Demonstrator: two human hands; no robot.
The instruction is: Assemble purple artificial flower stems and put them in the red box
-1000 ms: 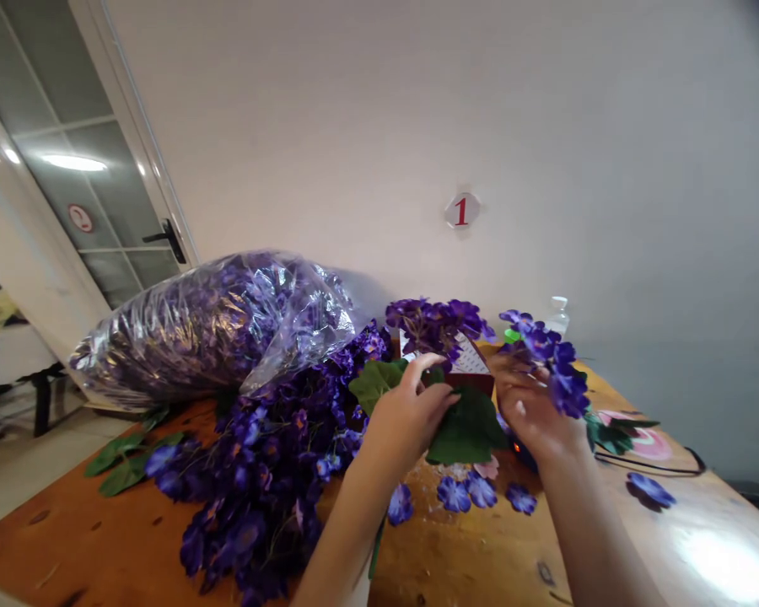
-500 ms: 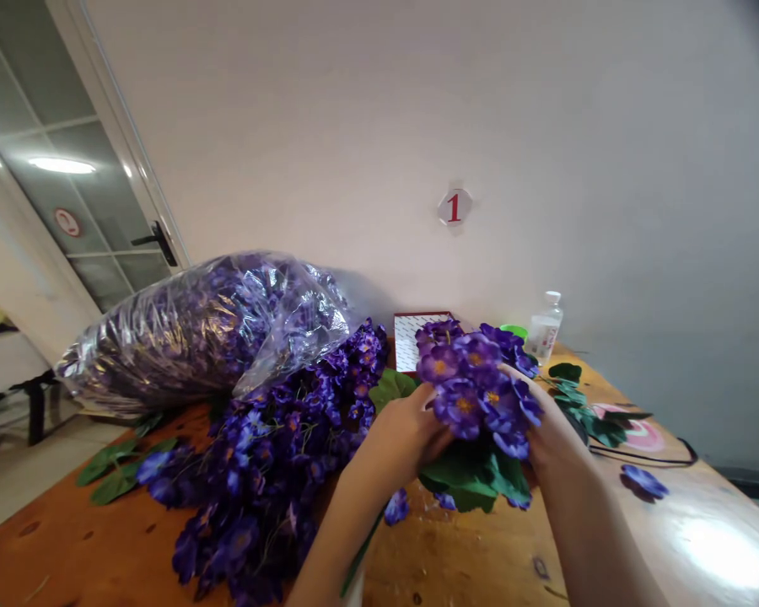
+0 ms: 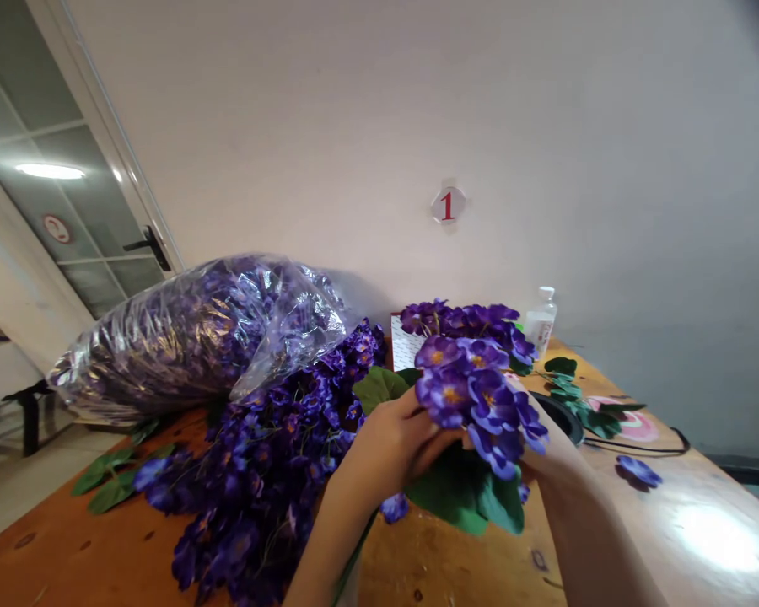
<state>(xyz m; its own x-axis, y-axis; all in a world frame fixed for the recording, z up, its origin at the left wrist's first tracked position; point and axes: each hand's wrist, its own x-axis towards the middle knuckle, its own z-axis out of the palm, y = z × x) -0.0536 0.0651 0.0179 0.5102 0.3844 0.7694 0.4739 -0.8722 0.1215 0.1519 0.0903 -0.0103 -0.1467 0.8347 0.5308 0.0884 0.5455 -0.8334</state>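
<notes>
My left hand [image 3: 389, 443] is closed round the base of a bunch of purple artificial flowers [image 3: 474, 392] with broad green leaves [image 3: 474, 497], held above the wooden table [image 3: 455, 556]. My right hand [image 3: 544, 451] sits behind the blooms on the right side of the bunch; its fingers are hidden by petals. A heap of the same purple flowers [image 3: 271, 472] lies on the table just left of my left forearm.
A large clear plastic bag full of purple flowers [image 3: 196, 333] lies at the back left. A red-rimmed box [image 3: 405, 346] and a small clear bottle [image 3: 540, 324] stand by the wall. Loose leaves [image 3: 575, 400], a black cable [image 3: 645, 443] and a stray bloom [image 3: 636, 470] lie at right.
The two separate flower clusters have been brought together into one bunch in front of me, and both hands have closed in around it. The view has shifted slightly right.
</notes>
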